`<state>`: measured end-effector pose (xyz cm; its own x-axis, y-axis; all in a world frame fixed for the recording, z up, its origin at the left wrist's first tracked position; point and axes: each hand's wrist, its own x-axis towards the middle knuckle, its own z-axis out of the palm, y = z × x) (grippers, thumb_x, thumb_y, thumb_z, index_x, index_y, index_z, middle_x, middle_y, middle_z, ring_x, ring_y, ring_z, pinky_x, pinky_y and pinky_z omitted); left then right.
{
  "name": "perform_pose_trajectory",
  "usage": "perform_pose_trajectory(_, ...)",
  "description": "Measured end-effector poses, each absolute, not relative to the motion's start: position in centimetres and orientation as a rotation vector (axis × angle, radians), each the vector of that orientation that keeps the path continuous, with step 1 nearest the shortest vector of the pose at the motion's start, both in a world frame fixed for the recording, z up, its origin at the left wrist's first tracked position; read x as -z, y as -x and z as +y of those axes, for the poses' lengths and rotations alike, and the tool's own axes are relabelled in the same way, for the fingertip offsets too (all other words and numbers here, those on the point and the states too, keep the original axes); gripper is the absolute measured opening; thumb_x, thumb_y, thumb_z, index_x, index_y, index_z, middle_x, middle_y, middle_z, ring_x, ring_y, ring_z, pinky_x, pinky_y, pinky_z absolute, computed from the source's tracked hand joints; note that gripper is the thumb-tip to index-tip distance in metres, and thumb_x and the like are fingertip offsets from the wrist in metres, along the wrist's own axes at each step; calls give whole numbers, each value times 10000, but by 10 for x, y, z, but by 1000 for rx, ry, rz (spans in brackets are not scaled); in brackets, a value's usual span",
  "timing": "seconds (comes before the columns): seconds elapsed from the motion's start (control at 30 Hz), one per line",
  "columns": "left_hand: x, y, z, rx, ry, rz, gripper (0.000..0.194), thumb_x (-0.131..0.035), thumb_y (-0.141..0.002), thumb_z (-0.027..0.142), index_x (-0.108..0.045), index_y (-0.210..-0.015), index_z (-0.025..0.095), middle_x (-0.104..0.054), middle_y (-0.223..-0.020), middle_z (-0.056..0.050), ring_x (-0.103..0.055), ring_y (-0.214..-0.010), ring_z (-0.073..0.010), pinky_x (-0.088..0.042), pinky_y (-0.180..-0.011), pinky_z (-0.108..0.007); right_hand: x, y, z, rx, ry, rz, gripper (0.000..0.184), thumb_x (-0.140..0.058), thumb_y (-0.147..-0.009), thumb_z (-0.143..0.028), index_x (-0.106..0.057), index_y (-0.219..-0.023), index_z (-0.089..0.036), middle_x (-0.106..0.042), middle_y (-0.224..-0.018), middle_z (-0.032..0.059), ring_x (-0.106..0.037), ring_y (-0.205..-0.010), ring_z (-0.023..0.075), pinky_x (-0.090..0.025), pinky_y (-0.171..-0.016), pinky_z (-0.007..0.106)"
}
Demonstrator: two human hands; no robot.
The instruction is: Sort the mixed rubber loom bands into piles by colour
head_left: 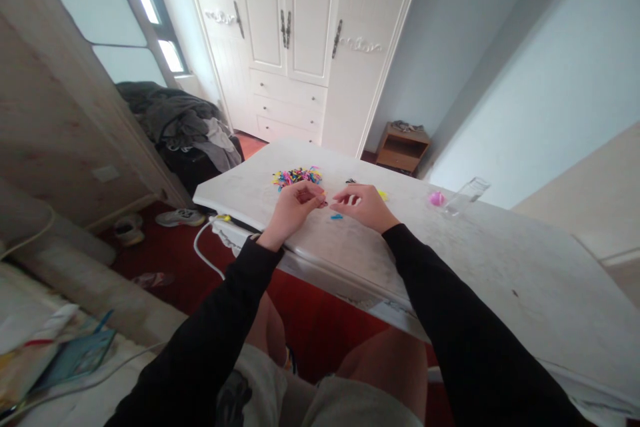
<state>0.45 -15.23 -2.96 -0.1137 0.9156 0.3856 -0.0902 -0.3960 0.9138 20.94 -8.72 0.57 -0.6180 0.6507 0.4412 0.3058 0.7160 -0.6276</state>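
My left hand (296, 208) is over the white table, thumb and fingers pinched together; a tiny reddish bit shows at the fingertips, too small to name. Just behind it lies a heap of small multicoloured bands (297, 177), perhaps rubber bands. Facing it from the right, my right hand (367, 205) has bent fingers with a small gap between thumb and forefinger, and nothing visible in them. Below its fingertips are a few blue pieces (337, 217). Small black pieces (351, 181) lie beyond it, and yellow pieces (383, 195) are partly hidden behind it.
Farther right on the table (500, 253) are a pink ball-like object (437, 199) and a clear container (467, 196) lying tilted. A white cable (203, 247) hangs at the table's left edge. A white wardrobe (290, 47) and a small wooden cabinet (403, 147) stand beyond.
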Motion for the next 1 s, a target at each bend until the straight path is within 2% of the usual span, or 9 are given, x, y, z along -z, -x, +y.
perform_pose_trajectory(0.2, 33, 1, -151, -1506, -1476, 1030, 351, -860, -799, 459, -763, -952, 159, -767, -841, -57, -744, -779, -191, -633, -785, -353, -5, -200, -97, -672, 633, -2301, 82, -799, -857, -249, -849, -902, -203, -782, -821, 34, -658, -689, 139, -492, -648, 267)
perform_pose_trajectory(0.37, 31, 0, -153, -1476, -1519, 1009, 333, -861, -810, 480, -779, -864, 162, -793, -898, -77, -731, -784, -184, -633, -827, -356, -5, -197, -100, -638, 605, -2315, 113, -733, -889, -187, -846, -893, -196, -774, -812, 33, -629, -675, 134, -487, -655, 269)
perform_pose_trajectory(0.7, 31, -1, -156, -1467, -1482, 979, 281, -898, -770, 419, -812, -850, 164, -815, -950, -95, -763, -872, -229, -646, -901, -410, -9, -196, -103, -743, 700, -2261, 160, -761, -909, -295, -835, -818, -185, -771, -770, 34, -586, -617, 122, -455, -613, 269)
perform_pose_trajectory(0.87, 31, -3, -157, -1522, -1373, 965, 336, -935, -720, 392, -773, -885, 148, -777, -886, -63, -762, -801, -195, -650, -834, -366, -9, -196, -101, -721, 771, -2220, 124, -751, -864, -257, -829, -805, -183, -787, -756, 34, -609, -622, 128, -449, -606, 258)
perform_pose_trajectory(1.0, 28, -4, -159, -1542, -1365, 964, 320, -945, -690, 340, -718, -799, 143, -735, -839, -28, -744, -738, -151, -631, -770, -299, -8, -196, -99, -659, 830, -2164, 142, -732, -839, -258, -795, -743, -175, -772, -717, 27, -602, -614, 133, -449, -619, 266)
